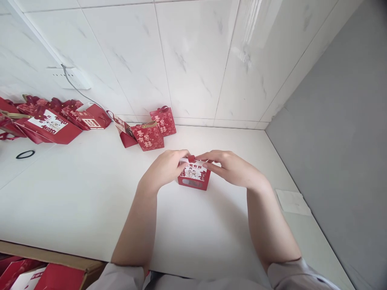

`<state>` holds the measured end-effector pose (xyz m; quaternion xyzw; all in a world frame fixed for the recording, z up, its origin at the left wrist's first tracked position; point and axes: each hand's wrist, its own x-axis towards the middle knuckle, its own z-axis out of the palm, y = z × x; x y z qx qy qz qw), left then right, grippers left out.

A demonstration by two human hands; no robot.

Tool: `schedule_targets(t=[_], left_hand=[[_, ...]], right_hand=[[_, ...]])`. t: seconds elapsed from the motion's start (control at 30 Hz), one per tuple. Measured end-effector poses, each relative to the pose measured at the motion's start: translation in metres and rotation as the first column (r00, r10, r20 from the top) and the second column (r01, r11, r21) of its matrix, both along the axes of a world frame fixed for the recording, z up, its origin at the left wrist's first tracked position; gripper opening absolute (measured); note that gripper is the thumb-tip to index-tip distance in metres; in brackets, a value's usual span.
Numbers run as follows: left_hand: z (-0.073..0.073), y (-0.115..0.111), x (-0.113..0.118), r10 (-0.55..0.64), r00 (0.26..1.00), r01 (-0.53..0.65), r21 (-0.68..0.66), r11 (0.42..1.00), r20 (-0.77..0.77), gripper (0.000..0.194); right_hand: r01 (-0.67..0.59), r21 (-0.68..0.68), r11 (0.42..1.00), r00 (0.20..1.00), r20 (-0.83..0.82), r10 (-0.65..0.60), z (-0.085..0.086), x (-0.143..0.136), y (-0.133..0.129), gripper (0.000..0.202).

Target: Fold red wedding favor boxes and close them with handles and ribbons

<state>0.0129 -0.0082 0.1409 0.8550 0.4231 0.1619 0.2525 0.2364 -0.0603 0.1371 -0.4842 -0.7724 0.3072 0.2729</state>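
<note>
A small red gift box (193, 177) stands upright on the white table in front of me. Its front carries a white panel with a printed couple and a little window below. At its top edge sits a red ribbon (191, 158). My left hand (169, 167) pinches the top left corner of the box, with the thumb in front. From the other side my right hand (226, 166) grips the top right edge between thumb and fingers. Some fingertips behind the box are hidden.
Several finished-looking red gift boxes (148, 136) stand near the tiled wall, and more boxes (51, 125) crowd the left. A black ring-shaped band (25, 154) lies there. A cardboard carton (51, 257) with red boxes is at the lower left. A white sheet (292, 202) lies right.
</note>
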Motion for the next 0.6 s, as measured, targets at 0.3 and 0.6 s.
schedule_targets(t=[0.3,0.6], left_hand=[[-0.064,0.043,0.001,0.19,0.823,0.072,-0.43,0.9,0.535,0.072],[-0.161,0.057,0.032,0.597,0.294,-0.01,-0.622,0.783,0.747,0.045]], right_hand=[[0.16,-0.105,0.981,0.984,0.096,-0.15,-0.033,0.011,0.026,0.053],[0.433,-0.332,0.838,0.586,-0.603,-0.541,-0.134,-0.035,0.059,0.088]])
